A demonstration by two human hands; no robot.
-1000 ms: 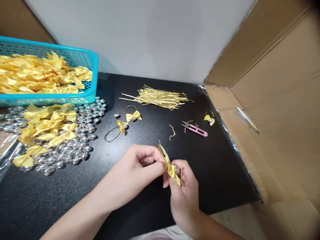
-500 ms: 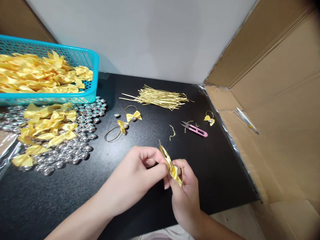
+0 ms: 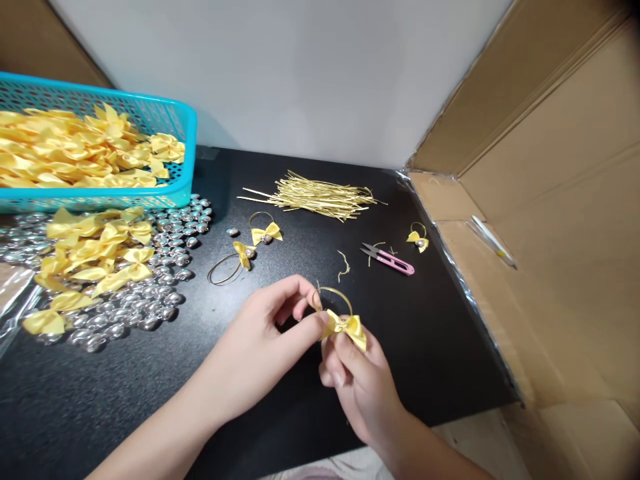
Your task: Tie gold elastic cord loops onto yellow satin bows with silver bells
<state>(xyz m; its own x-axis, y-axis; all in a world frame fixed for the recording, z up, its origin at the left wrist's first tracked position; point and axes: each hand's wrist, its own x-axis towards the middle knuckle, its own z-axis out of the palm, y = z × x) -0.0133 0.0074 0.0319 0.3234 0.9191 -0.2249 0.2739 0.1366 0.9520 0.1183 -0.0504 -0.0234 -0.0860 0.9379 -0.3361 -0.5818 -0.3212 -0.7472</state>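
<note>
Both hands meet above the front of the black table, on a yellow satin bow (image 3: 354, 328) with a loop of gold cord (image 3: 341, 293) rising from it. My left hand (image 3: 273, 340) pinches the bow's left side and the cord near it between thumb and fingers. My right hand (image 3: 363, 373) is closed on the lower right of the bow, thumb in front, fingers curled behind. The bow's front now faces me; whatever sits behind it is hidden. Beyond the hands lie two bows with silver bells and gold loops, one bow (image 3: 267, 233) behind the other bow (image 3: 244, 255).
A turquoise basket (image 3: 193, 147) full of yellow bows stands back left. Silver bells (image 3: 150, 310) and loose bows (image 3: 107, 250) spread before it. Gold cords (image 3: 320, 197) lie at the back; pink thread snips (image 3: 395, 260) and another looped bow (image 3: 418, 240) are right. Cardboard walls the right side.
The bow and its loop have turned from edge-on to facing me, and the loop now shows wide. My right hand has shifted slightly left; the left thumb now presses the bow.
</note>
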